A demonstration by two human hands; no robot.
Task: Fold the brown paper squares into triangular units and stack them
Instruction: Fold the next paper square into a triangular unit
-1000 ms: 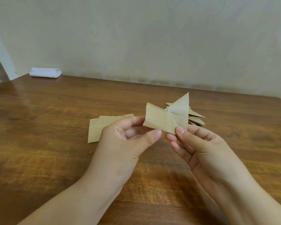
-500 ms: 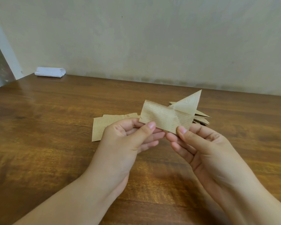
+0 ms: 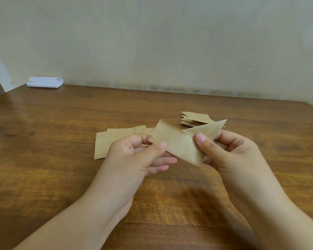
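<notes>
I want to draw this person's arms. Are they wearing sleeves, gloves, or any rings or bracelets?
No sleeves show: both forearms are bare up to the picture's edge. The left hand and the right hand wear no gloves, and I see no rings, watch or bracelets. The thumbnails look short and unpainted.

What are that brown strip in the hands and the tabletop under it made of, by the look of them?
The brown strip looks like thin matte kraft-type paper: it holds sharp creases, has a folded-up corner and shows faint printed lines. The table looks like wood, or a wood-look veneer: brown grain streaks with a semi-gloss sheen reflecting light. Which of the two cannot be told.
</notes>
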